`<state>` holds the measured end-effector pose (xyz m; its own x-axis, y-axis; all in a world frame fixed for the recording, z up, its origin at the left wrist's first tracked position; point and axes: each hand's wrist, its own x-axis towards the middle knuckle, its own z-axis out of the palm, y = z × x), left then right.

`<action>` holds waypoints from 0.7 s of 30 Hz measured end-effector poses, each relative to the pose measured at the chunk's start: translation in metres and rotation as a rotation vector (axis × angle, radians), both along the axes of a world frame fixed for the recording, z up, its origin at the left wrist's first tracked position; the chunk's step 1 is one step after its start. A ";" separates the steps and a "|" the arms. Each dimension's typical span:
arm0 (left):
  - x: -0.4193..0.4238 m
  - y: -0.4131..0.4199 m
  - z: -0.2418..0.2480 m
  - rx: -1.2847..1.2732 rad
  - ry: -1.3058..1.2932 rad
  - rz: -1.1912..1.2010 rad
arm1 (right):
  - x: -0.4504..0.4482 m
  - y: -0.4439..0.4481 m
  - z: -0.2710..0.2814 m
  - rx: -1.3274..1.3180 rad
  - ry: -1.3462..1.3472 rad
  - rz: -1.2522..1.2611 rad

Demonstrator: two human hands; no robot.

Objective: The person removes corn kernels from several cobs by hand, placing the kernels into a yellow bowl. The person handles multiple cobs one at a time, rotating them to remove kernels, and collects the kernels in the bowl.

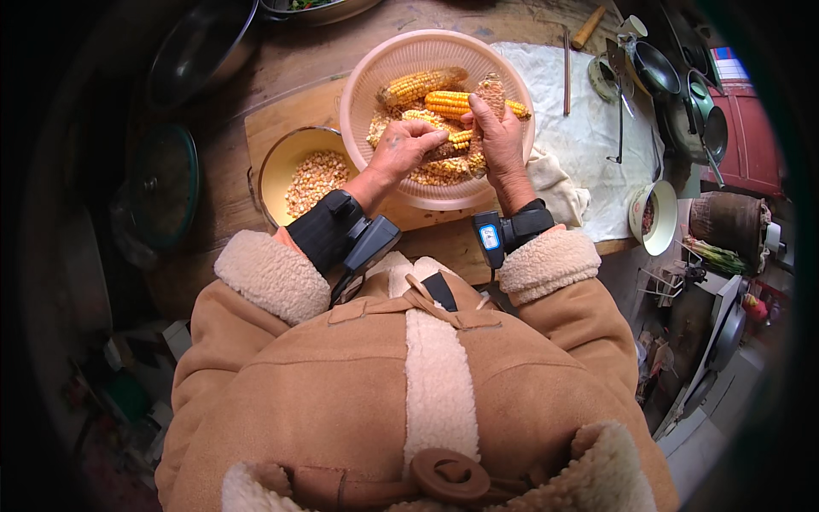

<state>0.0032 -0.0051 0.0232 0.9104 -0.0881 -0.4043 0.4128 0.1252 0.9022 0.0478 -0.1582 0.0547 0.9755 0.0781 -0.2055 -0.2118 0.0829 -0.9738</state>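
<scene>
My right hand point(501, 141) is shut on a mostly bare corn cob point(491, 91), held lengthwise over a pink plastic basket point(353, 89). My left hand point(403, 148) hovers over the basket beside that cob, thumb and forefinger drawn together. Whether a kernel sits between them cannot be made out. Inside the basket lie several yellow ears of corn point(422, 84), some partly stripped, and loose kernels point(441, 178). Left of the basket, a yellow enamel bowl point(274, 173) contains a heap of corn kernels point(317, 182). Both wrists wear black strapped devices.
Basket and bowl rest on a wooden board point(288, 115) upon a wooden table point(217, 173). Rightward lie a white sheet point(550, 77), a crumpled cloth point(556, 185), chopsticks point(566, 73) and a bowl point(662, 217) at the edge. A glass lid point(163, 185) lies left.
</scene>
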 end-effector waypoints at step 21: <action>-0.002 -0.001 0.008 -0.015 -0.106 -0.152 | 0.003 0.005 0.007 0.157 0.036 0.010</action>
